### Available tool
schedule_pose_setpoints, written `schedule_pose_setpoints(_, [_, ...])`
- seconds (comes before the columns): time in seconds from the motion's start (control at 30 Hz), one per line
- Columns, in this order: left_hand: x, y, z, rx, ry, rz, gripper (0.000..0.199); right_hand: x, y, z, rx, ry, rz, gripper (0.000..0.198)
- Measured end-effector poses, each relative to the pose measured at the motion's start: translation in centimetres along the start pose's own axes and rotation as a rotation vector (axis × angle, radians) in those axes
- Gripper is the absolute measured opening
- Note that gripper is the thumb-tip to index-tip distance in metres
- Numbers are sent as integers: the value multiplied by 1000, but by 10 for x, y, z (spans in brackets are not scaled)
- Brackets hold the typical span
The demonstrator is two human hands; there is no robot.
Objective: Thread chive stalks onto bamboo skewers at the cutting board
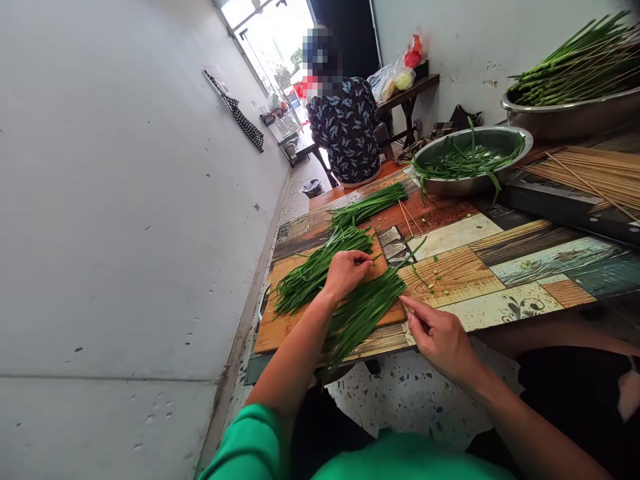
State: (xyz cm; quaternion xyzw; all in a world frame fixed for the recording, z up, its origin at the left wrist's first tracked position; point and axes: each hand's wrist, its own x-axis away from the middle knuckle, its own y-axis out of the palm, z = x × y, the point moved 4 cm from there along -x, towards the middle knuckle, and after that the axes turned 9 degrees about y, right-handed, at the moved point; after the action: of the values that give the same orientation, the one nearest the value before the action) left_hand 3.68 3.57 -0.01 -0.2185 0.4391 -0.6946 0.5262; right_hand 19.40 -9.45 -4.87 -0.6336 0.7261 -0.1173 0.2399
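Observation:
My left hand (346, 275) is closed in a pinch above the wooden cutting board (290, 328), with a short green chive piece (377, 257) showing at its fingertips. Beneath and beside it lie long garlic chives: one bundle (313, 277) on the board, and a nearer bundle (363, 317) whose leaves hang over the table edge. My right hand (440, 337) pinches at the right end of the nearer bundle; what sits between thumb and finger is too thin to make out. Another chive bundle (373, 203) lies beyond the board.
A metal bowl (463, 175) holds loose chives, and a larger metal basin (560, 121) bears green stalks. Bamboo skewers (595, 175) lie at right; a few loose skewers (410, 217) are near the board. Someone in a patterned shirt (345, 133) sits ahead. A wall (125, 200) stands at left.

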Motion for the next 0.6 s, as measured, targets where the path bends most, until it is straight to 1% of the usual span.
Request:
schedule_pose_setpoints(0.23, [-1, 3, -5, 61, 15, 15, 16, 0, 1, 0, 12, -12, 4, 38])
schedule_pose_setpoints(0.3, [1, 4, -5, 62, 14, 20, 17, 0, 0, 0, 14, -11, 1, 38])
schedule_pose_setpoints(0.37, [5, 3, -3, 40, 44, 4, 17, 0, 0, 0, 16, -11, -3, 38])
schedule_pose_setpoints(0.4, [8, 2, -1, 33, 85, -28, 17, -1, 0, 0, 19, -10, -3, 38])
schedule_pose_setpoints(0.5, [14, 2, 6, 34, 272, -217, 21, -1, 1, 0, 31, -11, 2, 38])
schedule_pose_setpoints(0.53, [15, 0, 6, 9, 304, -255, 23, -1, 2, 1, 34, -13, 3, 38])
schedule_pose_setpoints(0.57, [14, -1, 5, -43, 304, -259, 24, -1, 2, 1, 38, -15, 3, 38])
schedule_pose_setpoints(0.6, [11, -3, 3, -121, 277, -235, 25, -1, 3, 0, 41, -17, 5, 38])
